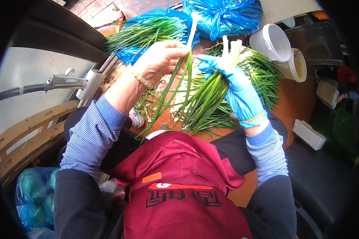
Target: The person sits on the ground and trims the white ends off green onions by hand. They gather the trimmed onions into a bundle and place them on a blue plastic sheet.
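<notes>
Bare, with a bead bracelet at its wrist, my left hand [163, 58] pinches a single green onion [192, 33] near its white stalk, white end up and leaves hanging. My right hand [233, 79], in a blue glove, grips a bunch of green onions [209, 100] by the white stalks, leaves pointing down towards my lap. Behind and below it a larger heap of green onions [261, 77] lies on the reddish-brown floor. Another pile of green onions [149, 31] rests on blue plastic at the upper left. Cut or peeled scraps [146, 104] lie between my feet.
A tied blue plastic bag [224, 18] is at the top. Two white plastic buckets [270, 43] [293, 65] lie at the upper right. A white tray [309, 134] is further right. Wooden slats [33, 128] and a metal rail [62, 85] stand at the left.
</notes>
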`<state>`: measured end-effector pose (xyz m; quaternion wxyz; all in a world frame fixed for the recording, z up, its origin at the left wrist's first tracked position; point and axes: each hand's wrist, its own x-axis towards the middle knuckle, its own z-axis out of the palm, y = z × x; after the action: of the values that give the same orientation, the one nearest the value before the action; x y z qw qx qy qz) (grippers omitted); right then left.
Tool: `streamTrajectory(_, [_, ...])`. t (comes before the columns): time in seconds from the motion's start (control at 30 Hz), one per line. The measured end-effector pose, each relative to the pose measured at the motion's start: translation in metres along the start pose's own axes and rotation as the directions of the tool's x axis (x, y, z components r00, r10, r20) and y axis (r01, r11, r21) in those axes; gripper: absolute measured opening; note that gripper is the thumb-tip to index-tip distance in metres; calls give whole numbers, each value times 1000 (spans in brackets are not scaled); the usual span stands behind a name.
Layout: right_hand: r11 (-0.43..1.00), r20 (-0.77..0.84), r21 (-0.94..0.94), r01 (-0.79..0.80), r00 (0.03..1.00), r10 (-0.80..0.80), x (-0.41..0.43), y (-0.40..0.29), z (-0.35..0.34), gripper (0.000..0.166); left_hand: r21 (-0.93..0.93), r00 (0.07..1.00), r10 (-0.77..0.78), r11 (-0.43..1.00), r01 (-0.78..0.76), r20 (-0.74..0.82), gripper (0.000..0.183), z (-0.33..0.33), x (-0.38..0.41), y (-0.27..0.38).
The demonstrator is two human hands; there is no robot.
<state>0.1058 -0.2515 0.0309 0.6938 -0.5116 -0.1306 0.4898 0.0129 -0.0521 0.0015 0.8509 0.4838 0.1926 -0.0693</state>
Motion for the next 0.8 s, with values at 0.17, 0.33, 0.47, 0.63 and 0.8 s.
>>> streamTrajectory(0.17, [977, -23, -134, -166, 986, 164, 2, 9, 8, 36, 3, 997, 79, 997, -79, -6, 14, 5, 0, -5])
streamTrajectory(0.33, [970, 9, -175, -170, 985, 175, 3, 12, 15, 26, 332, 977, 211, 922, -199, -2, 16, 3, -2, 1])
streamTrajectory(0.47, [973, -21, -11, -231, 973, 231, 2, 3, 11, 23, 932, 823, 555, 220, -287, 122, 20, -15, -1, 0])
streamTrajectory(0.63, [979, 2, -65, -192, 981, 192, -19, -14, 8, 26, 977, 830, 518, -157, -147, 208, 9, -73, 1, -2])
streamTrajectory(0.8, [897, -52, -340, -282, 958, 282, -35, -18, 11, 15, 971, 940, 340, -210, 118, -40, 15, -118, -10, 3])
